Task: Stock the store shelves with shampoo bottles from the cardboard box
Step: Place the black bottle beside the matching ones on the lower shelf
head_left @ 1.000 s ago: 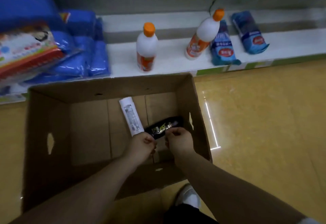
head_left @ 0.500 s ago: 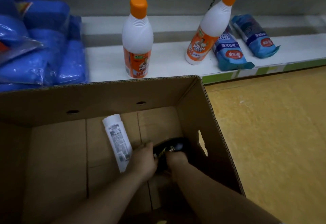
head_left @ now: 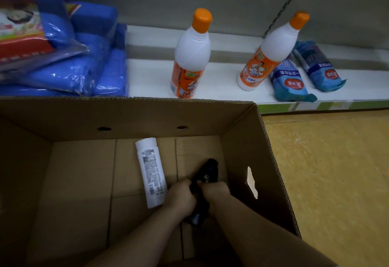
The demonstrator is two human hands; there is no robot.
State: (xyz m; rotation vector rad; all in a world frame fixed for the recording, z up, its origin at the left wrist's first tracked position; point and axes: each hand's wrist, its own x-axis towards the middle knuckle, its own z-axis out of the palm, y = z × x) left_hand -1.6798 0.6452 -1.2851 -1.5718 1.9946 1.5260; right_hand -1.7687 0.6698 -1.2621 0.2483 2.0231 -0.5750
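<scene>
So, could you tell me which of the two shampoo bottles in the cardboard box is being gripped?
The black plastic bottle, gripped by the left hand and right hand; the white labelled bottle lies loose to its left.

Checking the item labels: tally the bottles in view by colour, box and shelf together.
White shampoo bottle, lying in the cardboard box: 1
Black shampoo bottle, gripped by left hand and right hand: 1
Orange-capped white bottles, on the shelf: 2
Total: 4
</scene>
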